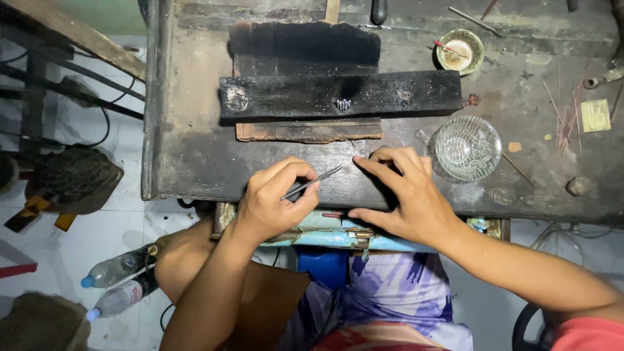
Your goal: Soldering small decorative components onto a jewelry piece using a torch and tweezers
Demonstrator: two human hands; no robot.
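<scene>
My left hand point(276, 195) grips thin metal tweezers point(312, 182), their tips pointing right toward my other hand. My right hand point(403, 192) rests on the near edge of the dark worn workbench point(195, 156), fingers spread and arched, with the index tip near the tweezers' tip. Whatever lies between the fingertips is too small to see. A charred black wooden block point(338, 94) lies across the bench just beyond both hands, with a small spiky metal piece point(343, 104) on it.
A clear cut-glass dish point(468, 146) sits right of my right hand. A small round bowl point(459, 52) stands at the back right, thin sticks point(569, 110) and a yellow tile point(595, 115) beside it. Plastic bottles point(117, 283) lie on the floor at left.
</scene>
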